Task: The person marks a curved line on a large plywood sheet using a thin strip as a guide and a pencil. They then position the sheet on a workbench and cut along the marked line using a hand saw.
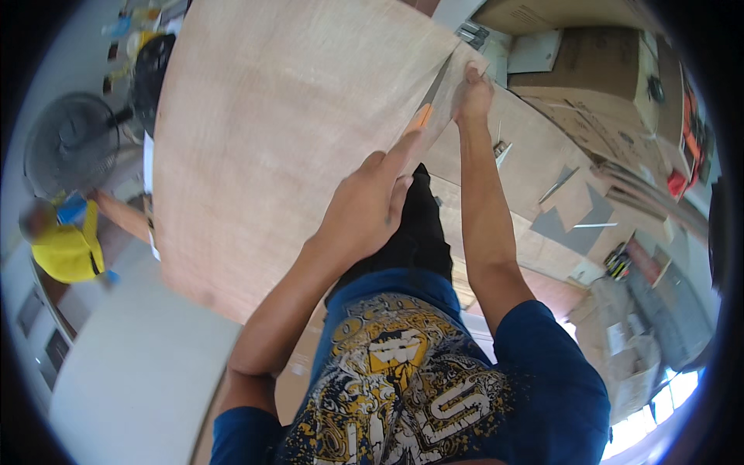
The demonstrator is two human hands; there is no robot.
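Note:
A large thin plywood sheet (271,147) spreads across the upper left and middle of the view. My left hand (364,198) is wrapped round the orange handle of a handsaw (435,87). The grey blade points away from me and lies along a slit near the sheet's right edge. My right hand (474,93) grips the narrow strip to the right of that slit, close to the sheet's far right corner. Its thumb is on top, and the fingers underneath are mostly hidden.
Offcuts and a grey sheet piece (575,225) lie on the wooden surface to the right. Cardboard boxes (589,101) stand at the far right. A black fan (70,143) and a person in yellow (68,252) are at the left. A white panel (147,356) is near left.

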